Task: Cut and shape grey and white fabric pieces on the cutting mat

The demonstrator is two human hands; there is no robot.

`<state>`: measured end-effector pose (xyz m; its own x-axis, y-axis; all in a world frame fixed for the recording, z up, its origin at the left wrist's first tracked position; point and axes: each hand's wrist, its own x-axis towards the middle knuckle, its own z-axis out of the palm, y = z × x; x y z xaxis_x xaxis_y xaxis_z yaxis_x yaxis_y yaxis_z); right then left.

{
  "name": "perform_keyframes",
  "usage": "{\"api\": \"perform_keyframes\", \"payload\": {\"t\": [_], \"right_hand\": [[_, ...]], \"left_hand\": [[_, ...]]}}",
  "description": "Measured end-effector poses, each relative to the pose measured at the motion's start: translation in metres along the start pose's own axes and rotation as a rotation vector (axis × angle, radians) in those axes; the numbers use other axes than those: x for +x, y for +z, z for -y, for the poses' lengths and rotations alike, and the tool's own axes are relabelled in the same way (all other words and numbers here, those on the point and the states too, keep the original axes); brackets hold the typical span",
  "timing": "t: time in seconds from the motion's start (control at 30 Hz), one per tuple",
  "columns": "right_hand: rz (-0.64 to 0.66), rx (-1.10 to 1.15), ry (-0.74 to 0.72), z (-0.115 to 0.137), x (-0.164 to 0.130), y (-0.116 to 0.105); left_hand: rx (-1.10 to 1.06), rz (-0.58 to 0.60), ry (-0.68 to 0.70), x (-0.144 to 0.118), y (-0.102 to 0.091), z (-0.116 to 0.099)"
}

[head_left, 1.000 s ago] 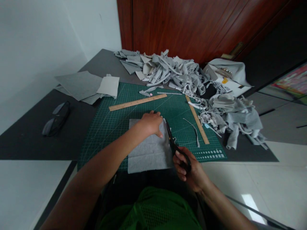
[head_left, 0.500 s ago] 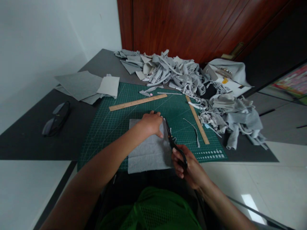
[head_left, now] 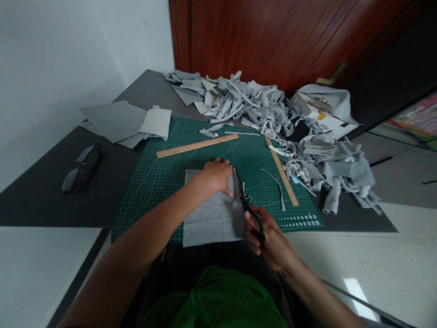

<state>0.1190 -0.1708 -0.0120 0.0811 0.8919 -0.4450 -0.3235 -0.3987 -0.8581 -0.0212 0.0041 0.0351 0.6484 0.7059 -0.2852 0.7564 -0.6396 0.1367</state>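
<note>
A grey piece of fabric lies on the green cutting mat at its front edge. My left hand rests flat on the fabric's upper part, fingers stretched out and thumb apart. My right hand is wrapped round the handles of black scissors. Their blades point away from me along the fabric's right edge, and a thin curled trimming sits beside them. Whether the blades are fully closed is hard to make out.
Two wooden rulers and a loose fabric strip lie on the mat. Heaped grey scraps fill the back and right, near a white box. Fabric sheets and eyeglasses are at left.
The scissors' handles have come slightly closer to the fabric's edge. My left hand keeps its place on the fabric, and the whole view has shifted a little.
</note>
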Motion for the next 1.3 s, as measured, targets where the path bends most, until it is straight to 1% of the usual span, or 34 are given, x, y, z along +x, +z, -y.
{"api": "perform_keyframes", "payload": {"t": [0.2,0.5,0.63,0.73,0.9,0.97,1.03,1.1,1.13,1.2,1.3], "right_hand": [[-0.005,-0.008,-0.015,-0.003,0.001,0.0],[-0.035,-0.021,-0.014,0.001,-0.001,0.004],[-0.056,0.005,0.026,0.002,0.0,0.003],[-0.078,0.036,0.07,0.0,-0.004,-0.005],[-0.114,0.052,0.083,-0.003,-0.02,-0.028],[-0.155,0.035,0.055,-0.001,-0.023,-0.038],[-0.207,0.023,-0.01,0.0,-0.024,-0.047],[-0.233,0.012,-0.082,0.001,-0.025,-0.055],[-0.226,0.004,-0.107,0.001,-0.026,-0.058],[-0.162,-0.019,-0.11,-0.003,-0.033,-0.064],[0.009,-0.039,-0.044,-0.014,-0.048,-0.071]], "left_hand": [[-0.005,0.012,-0.005,0.0,-0.001,0.0],[-0.004,0.022,0.0,0.0,-0.003,-0.001],[-0.009,0.022,-0.006,0.0,-0.003,-0.001],[0.005,0.019,-0.005,0.001,-0.003,0.0],[0.029,0.003,-0.026,0.006,-0.002,0.002],[0.035,-0.005,-0.043,0.009,-0.001,0.004],[0.041,-0.013,-0.046,0.012,0.001,0.008],[0.044,-0.021,-0.032,0.015,0.003,0.012],[0.045,-0.026,-0.022,0.016,0.004,0.013],[0.047,-0.035,-0.008,0.019,0.005,0.016],[0.053,-0.038,0.004,0.023,0.006,0.02]]}}
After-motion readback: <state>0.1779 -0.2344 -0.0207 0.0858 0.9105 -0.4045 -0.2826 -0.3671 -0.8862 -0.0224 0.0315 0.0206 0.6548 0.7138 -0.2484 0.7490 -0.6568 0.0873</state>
